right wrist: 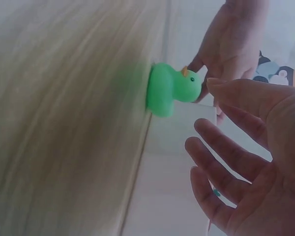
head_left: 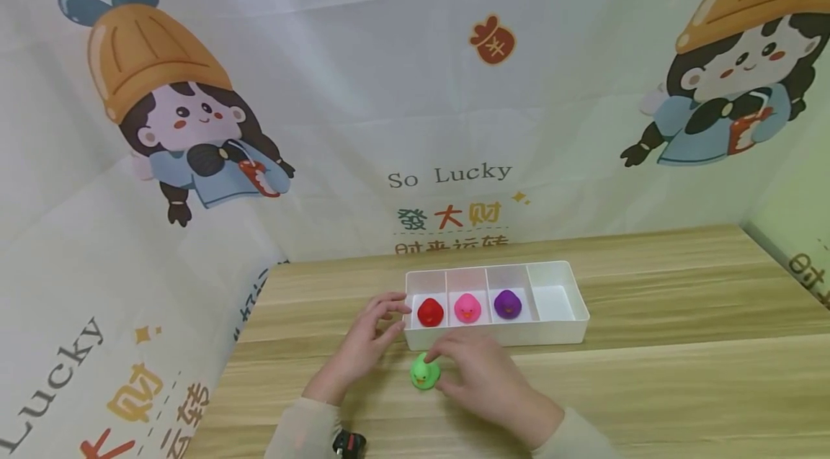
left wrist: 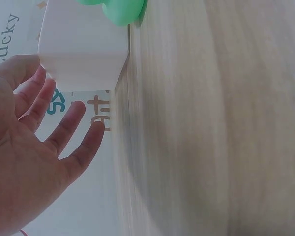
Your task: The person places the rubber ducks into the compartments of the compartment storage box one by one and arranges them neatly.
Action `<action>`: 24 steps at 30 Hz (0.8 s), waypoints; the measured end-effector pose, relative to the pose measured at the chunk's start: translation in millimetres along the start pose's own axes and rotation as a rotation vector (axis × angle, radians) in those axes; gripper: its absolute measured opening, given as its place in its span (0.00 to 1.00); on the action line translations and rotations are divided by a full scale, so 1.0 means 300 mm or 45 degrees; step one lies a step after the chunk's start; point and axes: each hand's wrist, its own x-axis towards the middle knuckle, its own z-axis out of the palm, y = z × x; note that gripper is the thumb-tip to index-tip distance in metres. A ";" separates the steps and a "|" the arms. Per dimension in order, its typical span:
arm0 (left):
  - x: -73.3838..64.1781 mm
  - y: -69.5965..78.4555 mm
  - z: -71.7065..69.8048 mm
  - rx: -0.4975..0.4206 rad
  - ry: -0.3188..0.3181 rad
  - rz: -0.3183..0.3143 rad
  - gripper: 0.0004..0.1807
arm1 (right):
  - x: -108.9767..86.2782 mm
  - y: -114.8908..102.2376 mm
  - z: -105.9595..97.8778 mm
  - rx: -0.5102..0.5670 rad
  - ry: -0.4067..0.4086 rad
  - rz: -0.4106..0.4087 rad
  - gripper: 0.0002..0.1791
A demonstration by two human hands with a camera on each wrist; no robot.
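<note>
On the table in front of a white divided tray (head_left: 499, 336) sits a green rubber duck (head_left: 424, 372). My right hand (head_left: 483, 376) is at the duck's right side with fingers spread and relaxed; in the right wrist view the duck (right wrist: 162, 91) stands upright and the hand (right wrist: 250, 147) shows a gap to it. My left hand (head_left: 366, 340) is at the tray's left end, fingertips right at its edge and fingers loosely bent, holding nothing. The tray's compartments carry a red duck (head_left: 430, 313), a pink duck (head_left: 467, 308) and a purple duck (head_left: 508, 305); the rightmost has no duck.
The wooden table (head_left: 681, 372) reaches back to a printed cloth wall (head_left: 350, 120). A small black object (head_left: 349, 443) is by the left sleeve at the front. Another printed cloth closes off the left side.
</note>
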 end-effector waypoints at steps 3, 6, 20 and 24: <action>-0.003 0.002 0.000 -0.010 0.007 0.011 0.10 | 0.007 0.000 0.015 -0.038 0.004 -0.034 0.16; -0.004 0.003 0.000 -0.017 0.007 0.016 0.10 | 0.014 -0.002 0.025 -0.059 0.008 -0.051 0.18; 0.006 0.013 0.010 -0.012 0.008 0.017 0.10 | 0.031 -0.016 0.048 -0.094 -0.016 -0.017 0.16; 0.003 0.011 0.007 -0.019 0.011 0.024 0.10 | 0.039 -0.020 0.056 -0.118 0.007 -0.033 0.14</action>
